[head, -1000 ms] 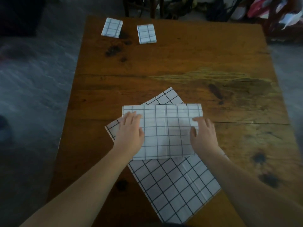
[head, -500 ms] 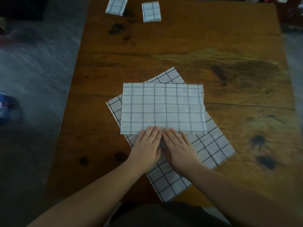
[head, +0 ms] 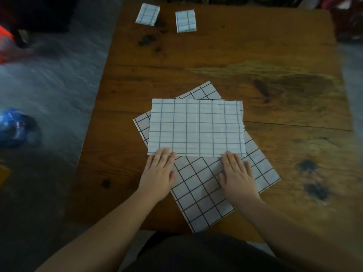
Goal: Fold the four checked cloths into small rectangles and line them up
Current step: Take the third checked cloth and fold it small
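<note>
A half-folded checked cloth (head: 196, 126) lies as a wide rectangle in the middle of the wooden table (head: 255, 55). Beneath it a flat, unfolded checked cloth (head: 202, 193) lies askew, its corners sticking out. My left hand (head: 159, 173) rests flat at the folded cloth's near left corner, fingertips on its edge. My right hand (head: 237, 173) lies flat at the near right corner in the same way. Two small folded checked cloths, one (head: 147, 14) left of the other (head: 185, 21), sit side by side at the table's far edge.
Grey floor lies left of the table, with a blue object (head: 13, 126) and something orange-red (head: 5, 42) on it. Dark knots mark the wood at the right. Clutter stands beyond the far right corner.
My hands went from the cloth's side edges to the middle of its near edge, then slid apart to the near corners. The camera tilted down.
</note>
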Available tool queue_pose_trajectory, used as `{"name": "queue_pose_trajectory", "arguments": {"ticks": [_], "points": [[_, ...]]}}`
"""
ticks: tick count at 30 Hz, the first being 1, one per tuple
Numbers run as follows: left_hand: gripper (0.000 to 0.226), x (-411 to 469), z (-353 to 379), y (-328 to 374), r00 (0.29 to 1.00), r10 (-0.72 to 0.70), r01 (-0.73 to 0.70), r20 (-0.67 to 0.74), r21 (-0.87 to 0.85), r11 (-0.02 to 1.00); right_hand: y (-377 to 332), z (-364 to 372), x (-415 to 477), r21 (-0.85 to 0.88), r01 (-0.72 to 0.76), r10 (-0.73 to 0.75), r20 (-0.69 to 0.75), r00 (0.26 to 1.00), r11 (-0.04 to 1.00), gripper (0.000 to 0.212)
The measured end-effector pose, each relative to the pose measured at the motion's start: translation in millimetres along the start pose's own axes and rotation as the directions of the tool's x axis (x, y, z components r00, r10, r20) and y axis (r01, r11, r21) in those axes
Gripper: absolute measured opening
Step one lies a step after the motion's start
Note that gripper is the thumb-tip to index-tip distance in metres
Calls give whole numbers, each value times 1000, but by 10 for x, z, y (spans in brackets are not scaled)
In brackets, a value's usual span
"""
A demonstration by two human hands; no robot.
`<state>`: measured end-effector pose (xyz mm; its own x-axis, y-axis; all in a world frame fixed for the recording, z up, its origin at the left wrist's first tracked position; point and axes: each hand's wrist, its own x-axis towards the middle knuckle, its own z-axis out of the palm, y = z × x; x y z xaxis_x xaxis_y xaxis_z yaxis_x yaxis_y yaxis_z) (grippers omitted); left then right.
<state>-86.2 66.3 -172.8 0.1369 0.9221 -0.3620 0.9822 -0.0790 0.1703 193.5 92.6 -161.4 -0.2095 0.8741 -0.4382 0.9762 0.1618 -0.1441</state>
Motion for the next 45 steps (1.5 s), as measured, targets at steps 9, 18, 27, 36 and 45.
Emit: {"name": "queue_pose_trajectory", "arguments": {"ticks": [9,18,27,36,45], "points": [[71,-142,-125,-65,983,-172,174,61,-34,984,135,-102,-104,21,-135,135,2,991,991,68],[67,119,-64,613,993,89,-90,81,14,996,-706,35,53,-26,196,-194,65,979,980,70],[65,35,-58,195,997,35,-35,67,-1,999,-334,-30,42,-22,55,-55,27,998,998,64],[62,-128,-143,-253,991,-129,131,26,-118,984,180,-177,-51,57,-104,104,-1,995,993,60],[25,405,-285,103,957,173,-235,-232,-274,932,-294,-267,432,200,269,-232,-192,954,942,15]]}}
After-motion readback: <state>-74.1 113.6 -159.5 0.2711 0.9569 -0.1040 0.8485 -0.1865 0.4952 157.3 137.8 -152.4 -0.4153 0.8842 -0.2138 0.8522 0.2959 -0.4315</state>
